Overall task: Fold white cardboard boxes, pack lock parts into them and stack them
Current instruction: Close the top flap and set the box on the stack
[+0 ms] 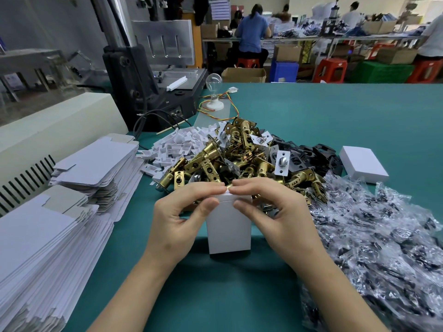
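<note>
White box (229, 231) upright on table, left hand (178, 216) and right hand (275, 212) pinching its top flap

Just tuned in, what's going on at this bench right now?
A person holds a white box standing upright on the green table. The left hand and right hand pinch its top flap, seemingly tucking it shut. A pile of brass latches lies just behind; flat box blanks are stacked at the left, and one closed box lies at the right.
</note>
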